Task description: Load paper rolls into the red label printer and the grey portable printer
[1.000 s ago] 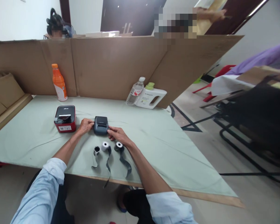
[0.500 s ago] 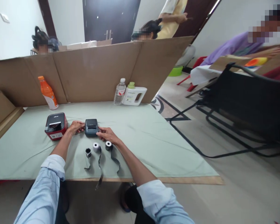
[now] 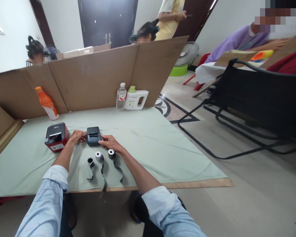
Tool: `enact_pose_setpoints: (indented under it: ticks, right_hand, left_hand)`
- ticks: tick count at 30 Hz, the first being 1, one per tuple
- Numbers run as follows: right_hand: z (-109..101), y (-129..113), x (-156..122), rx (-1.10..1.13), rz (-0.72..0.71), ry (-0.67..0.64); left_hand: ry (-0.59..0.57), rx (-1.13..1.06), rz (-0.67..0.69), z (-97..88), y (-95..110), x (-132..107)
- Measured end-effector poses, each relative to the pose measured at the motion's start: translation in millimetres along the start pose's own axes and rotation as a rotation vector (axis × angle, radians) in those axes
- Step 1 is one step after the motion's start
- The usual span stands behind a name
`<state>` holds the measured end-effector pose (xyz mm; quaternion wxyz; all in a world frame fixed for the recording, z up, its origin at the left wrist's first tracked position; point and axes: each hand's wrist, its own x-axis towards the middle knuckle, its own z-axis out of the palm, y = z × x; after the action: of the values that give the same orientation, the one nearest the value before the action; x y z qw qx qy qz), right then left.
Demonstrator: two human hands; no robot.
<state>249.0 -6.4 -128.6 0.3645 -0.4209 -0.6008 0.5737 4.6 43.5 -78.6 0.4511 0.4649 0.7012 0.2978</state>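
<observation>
A small dark blue-grey portable printer [image 3: 93, 136] with a black lid sits on the green cloth between my hands. At its left side, my left hand [image 3: 78, 136] has its fingers curled in, the tips against the printer's edge. My right hand [image 3: 110, 143] grips the right side, thumb toward the front corner. Nearer to me stand three small paper rolls: a nearly used-up roll [image 3: 90, 162], a white roll [image 3: 98, 156] and a dark-sided roll [image 3: 111, 153]. Each trails a loose strip, and the middle one hangs over the table edge.
A red and black box-shaped printer [image 3: 57, 137] stands beside my left forearm. Along the cardboard partition [image 3: 96, 79] are an orange bottle [image 3: 47, 103], a clear water bottle [image 3: 121, 97] and a white jug [image 3: 136, 100]. A black folding chair [image 3: 256, 98] stands to the right; other people sit beyond.
The camera view has shifted slightly, moving the whole scene a little left in the picture. Both hands stay at the portable printer, with no clear movement of it on the table.
</observation>
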Motion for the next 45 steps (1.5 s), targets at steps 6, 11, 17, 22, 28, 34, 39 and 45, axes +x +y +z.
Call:
enact_pose_setpoints:
  ticks: [6,11,17,22,28,34,39,45]
  right_hand:
    - [2,-4,0,0.029,0.019,0.023]
    - [2,-6,-1,0.038,0.024,0.023]
    - [1,-4,0,0.037,0.007,0.013]
    - [1,-5,1,0.034,0.012,0.021]
    - [1,-10,-2,0.043,0.002,0.011]
    - [1,-13,-4,0.061,0.005,0.016]
    - [2,-13,-3,0.058,0.017,0.021]
    - [1,-10,-2,0.082,0.012,0.013]
  left_hand:
    - [0.035,-0.028,0.147,0.3,-7,-3]
    - [-0.054,-0.080,0.383,-7.0,-15,-11]
    - [-0.261,-0.050,0.470,-18.1,-12,-3]
    - [-0.190,0.047,0.504,-17.2,-2,2]
    - [-0.061,0.037,0.435,-5.6,21,-1]
    - [-0.003,0.033,0.319,4.2,42,1]
    - [0.019,0.058,0.292,7.8,43,8]
    - [0.018,0.090,0.287,6.5,32,9]
